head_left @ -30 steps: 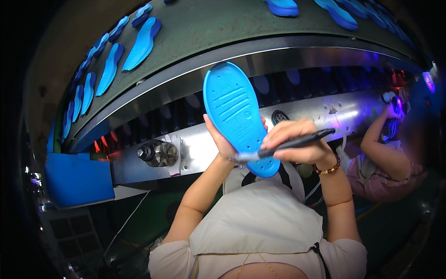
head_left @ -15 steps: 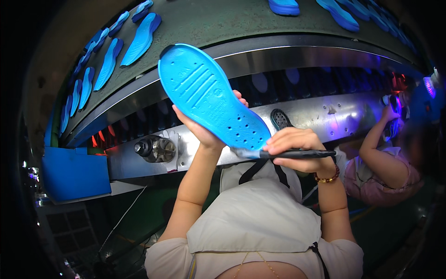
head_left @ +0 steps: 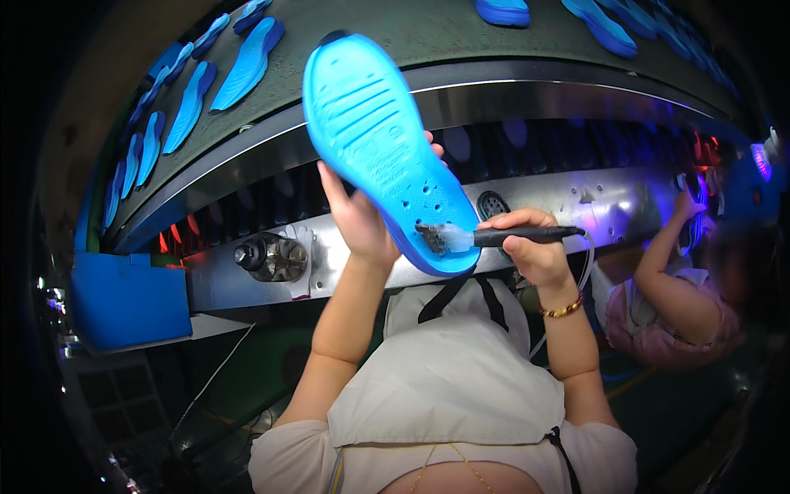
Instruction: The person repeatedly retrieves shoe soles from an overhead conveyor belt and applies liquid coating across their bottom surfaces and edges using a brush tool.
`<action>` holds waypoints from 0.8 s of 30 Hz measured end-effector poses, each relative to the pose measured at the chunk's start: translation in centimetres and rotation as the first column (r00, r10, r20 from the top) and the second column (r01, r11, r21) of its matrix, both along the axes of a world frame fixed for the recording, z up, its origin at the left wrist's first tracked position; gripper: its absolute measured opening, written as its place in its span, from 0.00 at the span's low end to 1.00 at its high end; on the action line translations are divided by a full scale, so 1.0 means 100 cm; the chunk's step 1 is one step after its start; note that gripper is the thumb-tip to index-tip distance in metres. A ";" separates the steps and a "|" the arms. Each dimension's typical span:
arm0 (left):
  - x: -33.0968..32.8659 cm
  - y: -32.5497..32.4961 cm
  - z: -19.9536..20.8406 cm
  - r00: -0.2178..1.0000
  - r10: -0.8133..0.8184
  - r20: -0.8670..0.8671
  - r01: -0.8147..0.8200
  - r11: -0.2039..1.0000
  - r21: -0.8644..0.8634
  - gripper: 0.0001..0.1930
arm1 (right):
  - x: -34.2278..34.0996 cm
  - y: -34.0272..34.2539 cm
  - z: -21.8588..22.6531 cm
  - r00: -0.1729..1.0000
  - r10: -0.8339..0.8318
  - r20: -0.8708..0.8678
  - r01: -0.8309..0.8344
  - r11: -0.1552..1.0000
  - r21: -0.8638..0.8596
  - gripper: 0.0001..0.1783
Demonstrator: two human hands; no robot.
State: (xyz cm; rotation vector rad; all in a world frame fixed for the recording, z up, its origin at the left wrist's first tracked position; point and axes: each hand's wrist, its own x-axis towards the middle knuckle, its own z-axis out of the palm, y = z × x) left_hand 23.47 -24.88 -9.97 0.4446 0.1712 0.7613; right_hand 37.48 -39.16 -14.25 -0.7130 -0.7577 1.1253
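Observation:
In my left hand [head_left: 360,222] is a bright blue shoe sole [head_left: 374,156], tilted up, with grooves and small holes on the side I see. My thumb lies along its left edge and fingertips show past its right edge; the other fingers are hidden behind it. My right hand [head_left: 539,251] is closed on the black handle of a brush [head_left: 502,238], which has a translucent neck. Its dark bristles touch the sole's near end, by the holes. A thin pale hose runs from the handle's back end.
Beyond a metal rail [head_left: 461,78], a dark conveyor belt [head_left: 370,20] carries several blue soles [head_left: 189,107]. A metal ledge [head_left: 568,193] holds a clear bottle with a dark top [head_left: 276,257] and a dark perforated piece [head_left: 494,206]. At the right, another person's arm [head_left: 658,247] reaches toward a shoe piece.
The sole has moved up and slightly right, standing steeper. My right hand has shifted up, and the brush has gone from the sole's lower edge onto its face, bristles now visible.

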 end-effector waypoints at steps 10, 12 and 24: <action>-0.029 0.002 -0.032 0.921 -0.370 -0.120 0.378 0.924 0.053 0.31 | 0.014 -0.006 0.048 0.733 0.267 0.626 -0.312 0.949 -0.039 0.12; -0.027 0.003 -0.026 0.830 -0.437 -0.346 0.496 0.863 0.099 0.31 | 0.007 -0.007 0.061 0.821 0.288 0.493 -0.113 0.928 -0.354 0.12; -0.026 0.010 -0.016 0.468 -0.605 -0.644 0.811 0.584 0.041 0.32 | 0.021 -0.006 0.069 0.477 0.309 0.823 -0.415 0.904 -0.099 0.10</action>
